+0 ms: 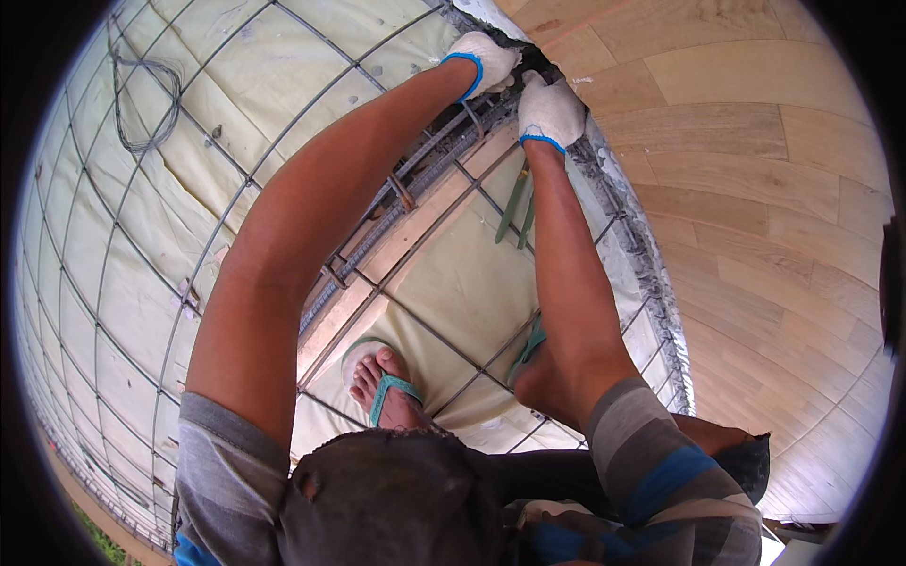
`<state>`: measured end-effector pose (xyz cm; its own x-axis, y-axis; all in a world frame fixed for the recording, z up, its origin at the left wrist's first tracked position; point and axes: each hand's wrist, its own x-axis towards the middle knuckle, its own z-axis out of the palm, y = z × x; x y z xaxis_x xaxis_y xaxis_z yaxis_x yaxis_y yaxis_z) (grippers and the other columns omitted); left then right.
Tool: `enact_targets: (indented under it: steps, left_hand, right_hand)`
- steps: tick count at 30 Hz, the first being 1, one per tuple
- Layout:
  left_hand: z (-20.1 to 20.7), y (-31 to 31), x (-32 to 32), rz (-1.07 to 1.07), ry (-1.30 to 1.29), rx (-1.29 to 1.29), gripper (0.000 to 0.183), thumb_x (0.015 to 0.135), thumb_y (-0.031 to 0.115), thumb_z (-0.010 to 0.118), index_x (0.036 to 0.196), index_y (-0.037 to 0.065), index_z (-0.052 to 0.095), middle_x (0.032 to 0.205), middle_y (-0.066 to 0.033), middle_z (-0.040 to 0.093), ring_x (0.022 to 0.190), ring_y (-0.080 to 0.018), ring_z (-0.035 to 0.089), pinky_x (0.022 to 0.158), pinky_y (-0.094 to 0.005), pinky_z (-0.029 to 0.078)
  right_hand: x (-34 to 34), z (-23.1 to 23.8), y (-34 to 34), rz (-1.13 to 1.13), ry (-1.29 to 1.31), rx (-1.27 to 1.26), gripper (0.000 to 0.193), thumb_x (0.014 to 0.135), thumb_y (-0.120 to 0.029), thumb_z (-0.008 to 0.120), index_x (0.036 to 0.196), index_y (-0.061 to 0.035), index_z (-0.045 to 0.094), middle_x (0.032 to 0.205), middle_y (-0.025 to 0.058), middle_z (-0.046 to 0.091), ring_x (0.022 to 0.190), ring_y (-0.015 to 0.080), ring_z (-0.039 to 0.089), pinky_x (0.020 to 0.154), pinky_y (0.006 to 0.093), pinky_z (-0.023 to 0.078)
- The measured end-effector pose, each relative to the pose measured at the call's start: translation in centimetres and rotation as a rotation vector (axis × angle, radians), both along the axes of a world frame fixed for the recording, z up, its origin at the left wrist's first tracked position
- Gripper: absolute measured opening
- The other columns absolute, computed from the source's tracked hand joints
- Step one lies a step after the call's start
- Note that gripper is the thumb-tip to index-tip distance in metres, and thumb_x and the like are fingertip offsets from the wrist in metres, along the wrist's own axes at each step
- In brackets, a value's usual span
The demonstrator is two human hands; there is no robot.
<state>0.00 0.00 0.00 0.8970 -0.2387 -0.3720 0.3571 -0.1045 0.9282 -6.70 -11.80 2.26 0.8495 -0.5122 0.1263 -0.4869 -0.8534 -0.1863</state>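
My left hand (487, 64), in a white knit glove with a blue cuff, reaches to the dark, rough gap at the edge of the steel mesh (354, 64). Close beside it is my right hand (551, 109), gloved the same way. The fingers of both hands are curled in toward the gap and partly hidden. Whatever they grip there is too dark and small to make out. Below my right wrist, a green-handled hand tool (513, 206), apparently pliers, lies against the mesh. Thicker ribbed reinforcing bars (363, 231) with bent ties run from the gap down beneath my left forearm.
Pale yellow sheeting (472, 283) lies under the mesh, beside a wooden board (444, 203). A loop of thin wire (146, 104) rests at the upper left. Wood-look planks (736, 189) rise on the right behind a rough concrete edge (651, 255). My sandalled foot (389, 387) stands between bars.
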Motion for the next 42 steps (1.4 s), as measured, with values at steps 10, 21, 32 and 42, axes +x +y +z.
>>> enact_targets:
  steps: [10,21,32,42]
  left_hand:
    - [-1.5,0.2,0.4,-0.111,-0.242,0.232,0.051,0.095,0.043,0.065,0.1,-0.006,0.077,0.095,-0.0262,0.076,0.094,-0.0398,0.075,0.085,-0.0449,0.059]
    - [-0.4,-1.4,0.8,-0.094,-0.366,0.411,0.055,0.092,0.057,0.063,0.119,0.011,0.078,0.123,-0.0236,0.073,0.115,-0.0428,0.069,0.097,-0.0497,0.056]
    - [-2.0,-3.4,1.6,-0.211,-0.549,0.706,0.041,0.099,0.047,0.057,0.115,0.018,0.079,0.114,-0.0152,0.077,0.107,-0.0369,0.073,0.091,-0.0482,0.058]
    - [-2.6,-3.9,1.3,0.017,-0.782,0.705,0.03,0.101,0.038,0.064,0.106,0.012,0.077,0.087,-0.0118,0.078,0.075,-0.024,0.074,0.069,-0.0388,0.059]
  right_hand:
    - [-0.6,-2.4,-1.1,0.203,-0.314,0.005,0.043,0.091,-0.044,0.071,0.117,-0.0101,0.077,0.114,0.0201,0.076,0.107,0.0424,0.072,0.092,0.0532,0.055]
    - [-2.0,-1.3,-1.4,0.292,-0.323,0.146,0.029,0.09,-0.038,0.068,0.114,-0.0253,0.079,0.106,0.0131,0.078,0.101,0.0404,0.073,0.086,0.0523,0.057]
    - [-2.0,-2.6,-1.5,0.286,-0.408,0.091,0.022,0.092,-0.027,0.067,0.108,-0.0188,0.079,0.104,0.0133,0.078,0.097,0.0395,0.073,0.084,0.0499,0.058]
    - [-1.1,-3.6,-0.5,0.142,-0.454,0.2,0.027,0.088,-0.027,0.07,0.109,-0.0132,0.081,0.112,0.0187,0.077,0.102,0.0426,0.071,0.09,0.0524,0.055]
